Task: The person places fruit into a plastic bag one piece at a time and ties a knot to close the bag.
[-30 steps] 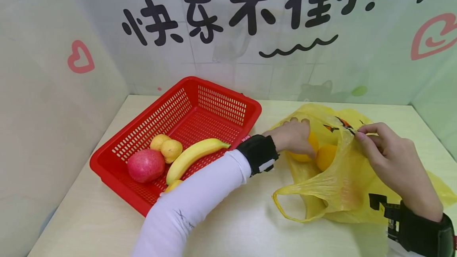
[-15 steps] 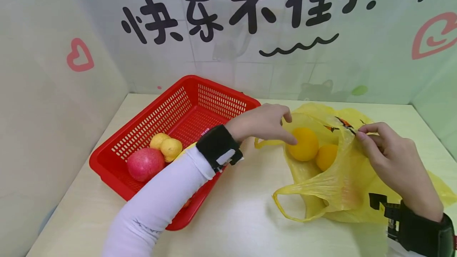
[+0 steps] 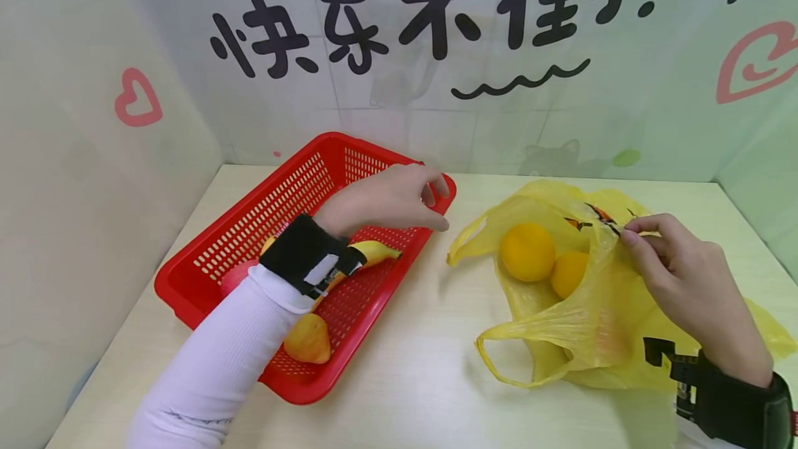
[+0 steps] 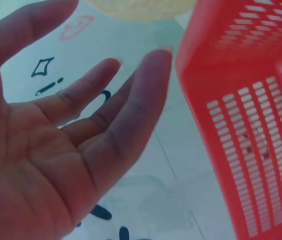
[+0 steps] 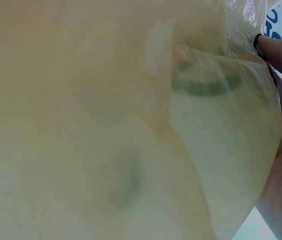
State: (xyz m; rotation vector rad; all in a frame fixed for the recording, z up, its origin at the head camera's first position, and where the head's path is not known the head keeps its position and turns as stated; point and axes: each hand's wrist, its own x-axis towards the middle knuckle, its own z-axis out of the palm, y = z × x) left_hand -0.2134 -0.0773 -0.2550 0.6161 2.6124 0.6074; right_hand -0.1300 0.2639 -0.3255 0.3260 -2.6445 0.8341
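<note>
My left hand [image 3: 393, 199] hangs over the red plastic basket [image 3: 299, 391], its fingers loosely bent and nothing between them. In the left wrist view its palm [image 4: 41, 165] is bare, beside the basket's slotted wall [image 4: 245, 150]. With thumb and fingertips, my right hand [image 3: 692, 283] pinches the upper edge of a yellow plastic bag [image 3: 561, 338]. Two oranges, one larger [image 3: 526, 252] and one partly covered [image 3: 569, 274], lie in the bag's mouth, which faces left. Most of the right wrist view is filled by the bag's film [image 5: 106, 125].
Inside the basket are a banana [image 3: 377, 252], a yellow-orange pear-shaped fruit [image 3: 308, 338] and a pinkish-red round fruit [image 3: 237, 276], partly hidden by my left arm. A bag handle loop [image 3: 499, 374] lies on the pale table [image 3: 424, 380]. A printed backdrop [image 3: 399, 130] stands behind.
My left hand has drawn out of the bag's mouth, away from the oranges, and moved left over the basket with nothing in it. The right hand keeps its pinch on the bag.
</note>
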